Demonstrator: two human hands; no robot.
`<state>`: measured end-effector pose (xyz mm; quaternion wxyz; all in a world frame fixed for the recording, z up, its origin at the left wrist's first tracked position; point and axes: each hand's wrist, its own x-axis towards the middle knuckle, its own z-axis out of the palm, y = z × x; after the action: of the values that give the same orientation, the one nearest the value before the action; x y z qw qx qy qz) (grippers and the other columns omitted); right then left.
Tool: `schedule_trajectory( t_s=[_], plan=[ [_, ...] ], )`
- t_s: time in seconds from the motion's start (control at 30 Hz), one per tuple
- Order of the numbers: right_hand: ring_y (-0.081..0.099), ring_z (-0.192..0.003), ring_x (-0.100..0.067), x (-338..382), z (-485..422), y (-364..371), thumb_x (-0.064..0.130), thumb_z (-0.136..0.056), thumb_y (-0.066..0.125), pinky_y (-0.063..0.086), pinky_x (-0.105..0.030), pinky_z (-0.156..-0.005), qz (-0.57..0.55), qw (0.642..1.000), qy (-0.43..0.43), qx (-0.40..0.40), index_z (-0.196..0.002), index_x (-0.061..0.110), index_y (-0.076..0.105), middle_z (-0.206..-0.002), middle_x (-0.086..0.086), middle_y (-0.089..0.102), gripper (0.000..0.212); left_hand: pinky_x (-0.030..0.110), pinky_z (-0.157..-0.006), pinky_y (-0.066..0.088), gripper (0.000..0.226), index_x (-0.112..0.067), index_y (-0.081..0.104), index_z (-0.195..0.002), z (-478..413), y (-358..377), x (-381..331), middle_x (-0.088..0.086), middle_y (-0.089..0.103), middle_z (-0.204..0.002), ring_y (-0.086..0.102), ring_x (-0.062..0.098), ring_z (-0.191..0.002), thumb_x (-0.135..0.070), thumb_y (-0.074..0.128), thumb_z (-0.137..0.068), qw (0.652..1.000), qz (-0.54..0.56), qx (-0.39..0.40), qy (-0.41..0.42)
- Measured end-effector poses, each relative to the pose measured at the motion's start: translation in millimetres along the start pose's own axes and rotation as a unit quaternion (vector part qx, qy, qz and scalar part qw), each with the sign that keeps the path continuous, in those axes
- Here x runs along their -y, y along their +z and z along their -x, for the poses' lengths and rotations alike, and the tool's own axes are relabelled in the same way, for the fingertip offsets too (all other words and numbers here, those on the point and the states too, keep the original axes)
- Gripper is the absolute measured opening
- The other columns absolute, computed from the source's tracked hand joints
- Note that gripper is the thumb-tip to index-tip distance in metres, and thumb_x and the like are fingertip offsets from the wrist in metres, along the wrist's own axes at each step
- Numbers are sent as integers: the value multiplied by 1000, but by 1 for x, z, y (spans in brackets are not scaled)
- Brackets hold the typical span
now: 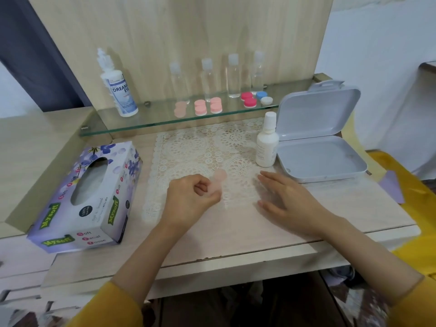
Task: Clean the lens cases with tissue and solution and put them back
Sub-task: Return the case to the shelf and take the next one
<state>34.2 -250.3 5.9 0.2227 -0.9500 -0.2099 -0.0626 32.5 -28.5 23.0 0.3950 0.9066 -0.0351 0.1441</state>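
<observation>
Our left hand pinched a pale pink lens case between thumb and curled fingers, just above the lace mat. The case looked blurry. Our right hand was flat with straight fingers and held nothing. We could not tell if it touched the mat. The tissue box sat by the left hand and the small white bottle near the right, so we think both were easy to reach. More lens cases waited on the glass shelf.
</observation>
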Motion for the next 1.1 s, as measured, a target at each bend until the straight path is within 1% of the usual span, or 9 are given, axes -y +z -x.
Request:
schedule_trajectory(
  t_s=[0.27,0.37,0.5,0.57,0.63,0.77,0.87,0.97,1.1],
  plan=[
    [14,-140,-9,-16,8,4,55,-89,41,10,-19,-111,21,999,0,30,-144,14,27,-152,4,22,70,10,-57,42,11,-19,66,-73,-60,-10,-41,-12,61,-67,55,1,-61,-25,74,-70,998,-30,-44,45],
    [16,-140,-11,-19,7,6,66,-75,19,7,-16,-109,20,999,-9,28,-142,14,31,-151,3,24,86,15,-59,44,12,-18,67,-76,-90,-9,-57,-12,61,-67,53,0,-60,-28,72,-71,995,-52,-62,57],
    [15,-140,-10,-20,7,8,65,-72,13,3,-14,-106,19,1000,-16,19,-143,14,30,-152,4,23,88,27,-67,49,20,-13,68,-82,-129,-5,-73,-2,65,-74,59,11,-69,-31,68,-73,992,-88,-72,50],
    [14,-141,-10,-21,7,8,65,-73,13,1,-12,-106,20,999,-21,15,-143,14,30,-152,4,23,88,29,-65,48,23,-12,68,-84,-145,0,-79,1,66,-78,60,17,-73,-33,66,-74,988,-127,-70,46],
    [13,-141,-10,-21,6,9,65,-73,12,-1,-11,-105,18,999,-24,15,-143,14,30,-152,4,22,88,27,-59,43,22,-11,66,-80,-156,6,-81,2,62,-75,55,18,-69,-32,65,-75,984,-161,-56,48],
    [17,-140,-12,-21,7,10,62,-76,18,-4,-13,-105,7,1000,-24,8,-141,12,33,-151,2,26,83,32,-60,44,26,-7,66,-72,-171,17,-82,9,60,-68,50,21,-61,-32,64,-73,977,-200,-49,52],
    [30,-136,-20,-22,7,10,56,-82,30,7,-28,-108,5,1000,-22,2,-134,7,45,-144,-4,39,73,37,-69,47,31,-1,67,-73,-176,22,-82,13,67,-74,60,27,-70,-32,63,-73,974,-214,-52,56],
    [44,-128,-25,-22,7,10,50,-83,38,21,-37,-104,30,999,-18,15,-125,5,54,-135,-8,50,64,34,-70,43,30,-2,67,-72,-177,24,-79,12,68,-73,61,28,-72,-31,62,-74,969,-235,-50,61],
    [33,-135,-22,-23,6,11,53,-83,34,11,-33,-108,12,1000,-19,1,-132,7,47,-143,-4,42,69,35,-76,40,28,-3,68,-72,-177,25,-75,10,68,-74,60,26,-73,-31,61,-75,967,-244,-42,64]
  ],
)
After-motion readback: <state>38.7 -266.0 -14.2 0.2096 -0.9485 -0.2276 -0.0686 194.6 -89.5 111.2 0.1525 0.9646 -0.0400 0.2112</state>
